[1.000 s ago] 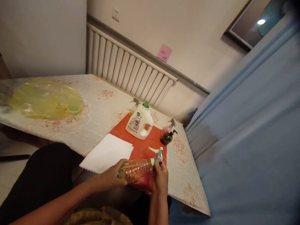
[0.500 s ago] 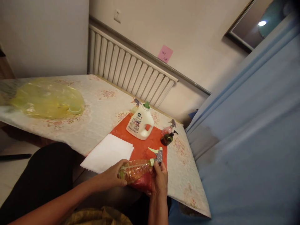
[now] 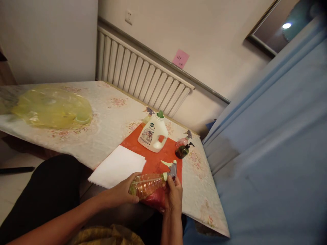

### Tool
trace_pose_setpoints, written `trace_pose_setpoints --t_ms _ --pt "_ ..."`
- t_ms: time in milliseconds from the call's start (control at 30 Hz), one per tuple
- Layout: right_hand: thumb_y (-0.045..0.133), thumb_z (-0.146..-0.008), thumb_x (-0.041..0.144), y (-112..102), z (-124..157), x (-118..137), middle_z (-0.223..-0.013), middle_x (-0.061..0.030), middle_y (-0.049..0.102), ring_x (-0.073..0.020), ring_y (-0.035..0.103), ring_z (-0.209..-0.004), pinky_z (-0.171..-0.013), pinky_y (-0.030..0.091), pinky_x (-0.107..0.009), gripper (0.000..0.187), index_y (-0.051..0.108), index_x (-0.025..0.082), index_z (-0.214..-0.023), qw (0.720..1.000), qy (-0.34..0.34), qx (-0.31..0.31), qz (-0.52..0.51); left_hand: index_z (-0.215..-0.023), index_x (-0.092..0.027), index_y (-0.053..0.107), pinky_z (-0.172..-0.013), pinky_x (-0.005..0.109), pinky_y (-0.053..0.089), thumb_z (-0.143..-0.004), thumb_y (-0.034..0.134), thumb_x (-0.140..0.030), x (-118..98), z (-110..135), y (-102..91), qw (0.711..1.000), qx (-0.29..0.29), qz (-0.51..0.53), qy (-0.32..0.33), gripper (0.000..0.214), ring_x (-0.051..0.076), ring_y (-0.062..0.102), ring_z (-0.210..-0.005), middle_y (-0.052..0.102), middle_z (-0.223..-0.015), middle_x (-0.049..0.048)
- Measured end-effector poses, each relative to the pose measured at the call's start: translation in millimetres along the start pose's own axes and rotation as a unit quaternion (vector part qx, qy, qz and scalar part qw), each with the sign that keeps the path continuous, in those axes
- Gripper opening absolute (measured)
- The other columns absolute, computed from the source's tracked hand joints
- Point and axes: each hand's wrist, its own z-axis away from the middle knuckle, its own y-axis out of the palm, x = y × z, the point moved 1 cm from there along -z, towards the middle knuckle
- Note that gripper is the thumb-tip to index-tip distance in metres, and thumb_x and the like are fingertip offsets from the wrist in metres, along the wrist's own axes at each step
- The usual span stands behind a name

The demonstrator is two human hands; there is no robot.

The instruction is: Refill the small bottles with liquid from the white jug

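Observation:
A clear ribbed spray bottle [image 3: 148, 184] with a grey and pale green trigger head lies nearly sideways between my hands, over the near part of a red mat [image 3: 163, 156]. My left hand [image 3: 128, 189] is wrapped round its base end. At the neck, just below the trigger head, the fingers of my right hand [image 3: 174, 193] are closed on it. Beyond the bottle stands a white jug [image 3: 154, 133] with a green cap and a printed label. White paper or cloth sheets [image 3: 119, 166] lie on the mat, left of the bottle.
Right of the jug stand a dark green pump bottle [image 3: 182, 151] and a pink spray bottle [image 3: 183, 139]. Another spray bottle [image 3: 147, 116] is behind the jug. A yellow inflated plastic bag [image 3: 51, 107] rests at the table's left. A blue curtain [image 3: 265, 143] hangs along the right.

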Motion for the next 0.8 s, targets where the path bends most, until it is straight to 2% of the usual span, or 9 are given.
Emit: trace_pose_setpoints --t_ms 100,333,633,800 --pt "0.083 -0.067 0.038 0.9 0.5 -1.4 -0.064 0.0071 0.055 -0.0055 0.047 -0.05 -0.049 0.037 -0.018 0.034 0.063 0.018 -0.086 1.0 0.001 -0.003 0.007 -0.138 -0.021 0.031 -0.097 0.036 0.046 -0.06 0.069 -0.022 0.7 0.3 0.8 1.0 0.0 0.009 -0.001 0.087 0.029 0.055 -0.119 0.056 -0.133 0.0074" --pt "0.083 -0.064 0.042 2.6 2.4 -5.4 -0.064 0.0068 0.057 -0.0071 0.049 -0.05 -0.05 0.04 -0.02 0.039 0.063 0.017 -0.086 1.0 0.005 -0.002 0.018 -0.133 -0.02 0.035 -0.096 0.036 0.047 -0.056 0.069 -0.022 -0.7 1.5 3.0 0.995 -0.052 -0.082 -0.034 0.084 0.029 0.056 -0.116 0.056 -0.129 0.0087" --pt "0.081 -0.066 0.043 4.3 5.4 -2.9 -0.065 0.0065 0.056 -0.0067 0.046 -0.05 -0.049 0.038 -0.02 0.036 0.064 0.018 -0.086 0.999 0.0 0.01 0.036 -0.134 -0.02 0.036 -0.09 0.033 0.048 -0.057 0.071 -0.023 -4.0 2.8 2.5 0.996 -0.031 -0.078 -0.033 0.085 0.029 0.059 -0.111 0.061 -0.125 0.0069" --pt "0.083 -0.065 0.042 3.6 5.7 -4.0 -0.062 0.0077 0.055 -0.0061 0.047 -0.049 -0.049 0.038 -0.02 0.035 0.063 0.018 -0.082 1.0 0.007 0.006 0.015 -0.129 -0.02 0.041 -0.084 0.032 0.049 -0.062 0.07 -0.027 -2.9 3.7 2.6 0.998 -0.001 -0.064 -0.022 0.074 0.027 0.061 -0.106 0.064 -0.118 0.0047"
